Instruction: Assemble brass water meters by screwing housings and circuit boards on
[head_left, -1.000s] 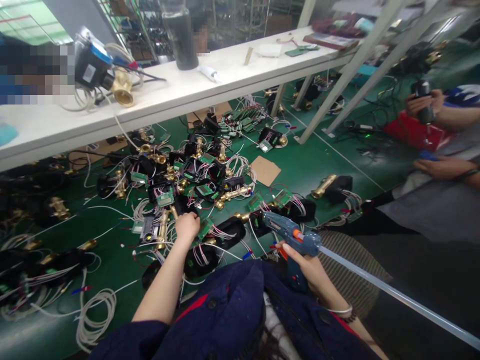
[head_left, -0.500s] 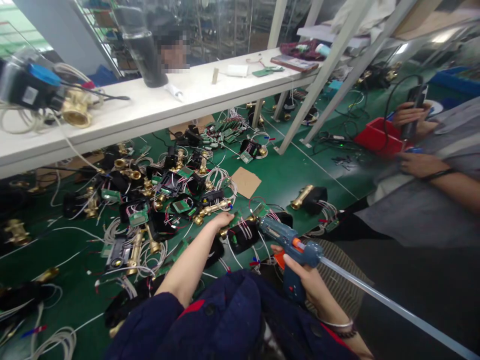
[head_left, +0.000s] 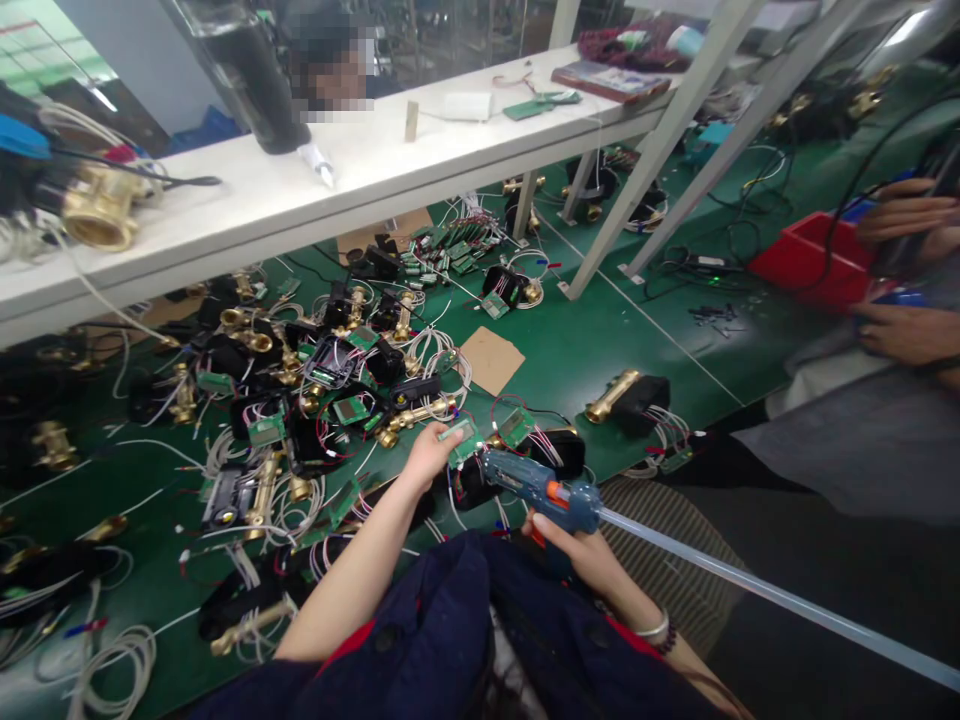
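Right grip (head_left: 566, 550) wrapped around the handle, I hold a blue glue gun (head_left: 521, 477), its long translucent glue stick (head_left: 750, 573) jutting out behind. Between the thumb and fingers of my left grip (head_left: 429, 456) I pinch a green circuit board (head_left: 466, 440), close to the gun's nozzle and just beside a black housing (head_left: 471, 488) above the green tabletop (head_left: 551, 365). Another green board (head_left: 516, 428) lies to the right, near a piece of cardboard (head_left: 491, 360). Leftward, brass fittings (head_left: 264, 497) and coiled cables (head_left: 120, 668) crowd the tabletop.
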